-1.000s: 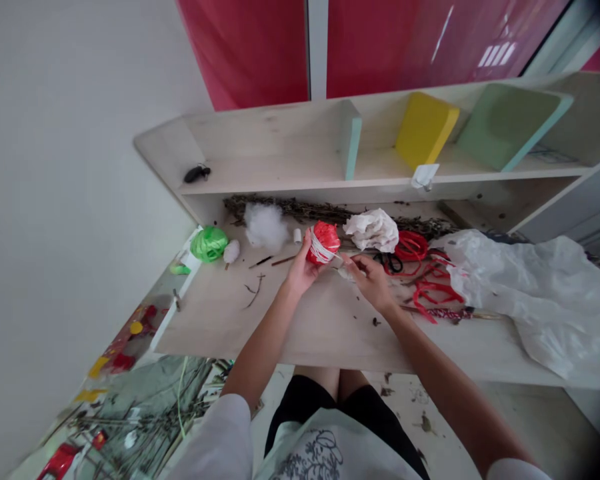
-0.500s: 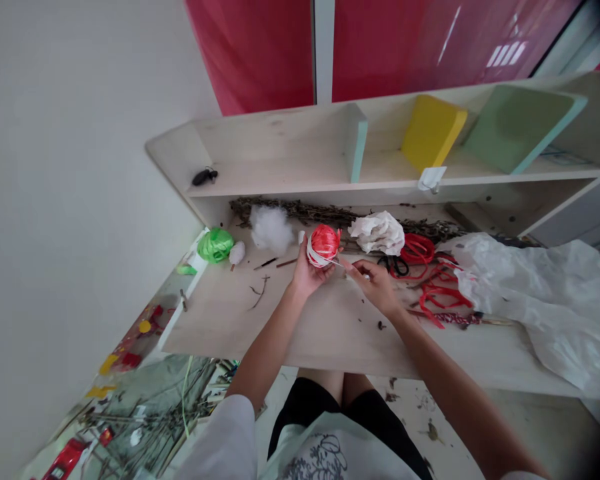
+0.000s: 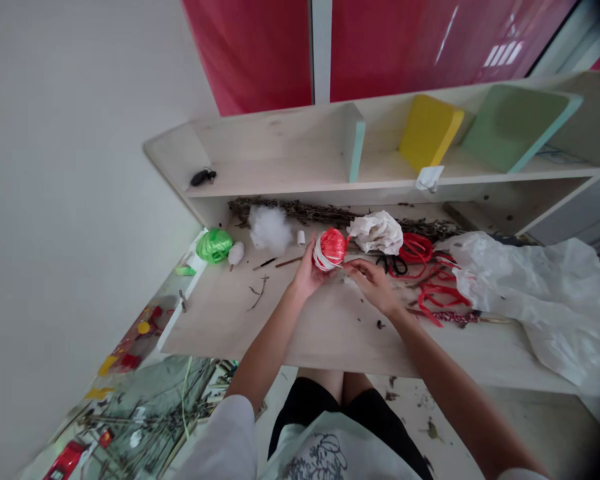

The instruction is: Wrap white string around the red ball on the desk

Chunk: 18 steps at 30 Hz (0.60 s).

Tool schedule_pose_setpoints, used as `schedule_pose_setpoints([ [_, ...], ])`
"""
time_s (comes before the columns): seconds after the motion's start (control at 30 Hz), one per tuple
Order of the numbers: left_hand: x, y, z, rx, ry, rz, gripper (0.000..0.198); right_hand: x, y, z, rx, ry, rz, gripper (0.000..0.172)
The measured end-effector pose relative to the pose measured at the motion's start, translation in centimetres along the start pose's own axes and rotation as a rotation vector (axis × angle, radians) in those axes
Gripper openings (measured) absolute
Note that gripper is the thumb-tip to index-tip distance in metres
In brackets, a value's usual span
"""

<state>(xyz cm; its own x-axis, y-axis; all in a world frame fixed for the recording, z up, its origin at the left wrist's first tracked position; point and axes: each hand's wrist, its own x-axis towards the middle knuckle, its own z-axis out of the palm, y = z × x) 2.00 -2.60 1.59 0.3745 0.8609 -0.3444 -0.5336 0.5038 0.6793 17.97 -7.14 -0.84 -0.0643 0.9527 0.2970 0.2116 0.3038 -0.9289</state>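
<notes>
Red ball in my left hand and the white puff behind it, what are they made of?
Red ball: probably plastic raffia strip, glossy, wound in flat bands with some white turns. White puff: looks like cotton or polyester stuffing, matte, with wispy edges.

You are looking through one camera riding on your head, facing forward and tipping down over the desk (image 3: pixel 330 333). It is sitting close above the work: your left hand (image 3: pixel 307 275), gripping a red ball (image 3: pixel 331 248), and your right hand (image 3: pixel 377 287) are meeting near the middle of the frame, both forearms running in from the bottom edge. The wide lens is taking in the shelf (image 3: pixel 280 177) behind the desk, the red panels (image 3: pixel 260 47) above, the white wall (image 3: pixel 70 167) on your left, and your lap (image 3: pixel 330 403) and the floor (image 3: pixel 555 427) below. The picture is leaning, the desk's front edge slanting down to the right
</notes>
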Motion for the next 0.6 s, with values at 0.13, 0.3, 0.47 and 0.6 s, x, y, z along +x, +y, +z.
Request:
schedule_pose_setpoints([
  [0.13, -0.13, 0.27, 0.02, -0.003, 0.046, -0.023, 0.068, 0.08, 0.43, -0.03, 0.000, 0.028, 0.015, 0.025],
  [0.3, -0.22, 0.46, 0.12, -0.049, 0.048, -0.023, 0.064, 0.12, 0.57, -0.01, 0.006, 0.057, 0.037, 0.023],
  [0.47, -0.06, 0.46, -0.44, -0.098, 0.050, 0.004, 0.064, 0.16, 0.52, -0.04, 0.023, 0.084, 0.046, 0.021],
  [0.6, 0.03, 0.51, -0.59, -0.091, 0.096, 0.008, 0.061, 0.26, 0.41, 0.09, 0.052, 0.184, 0.075, 0.025],
])
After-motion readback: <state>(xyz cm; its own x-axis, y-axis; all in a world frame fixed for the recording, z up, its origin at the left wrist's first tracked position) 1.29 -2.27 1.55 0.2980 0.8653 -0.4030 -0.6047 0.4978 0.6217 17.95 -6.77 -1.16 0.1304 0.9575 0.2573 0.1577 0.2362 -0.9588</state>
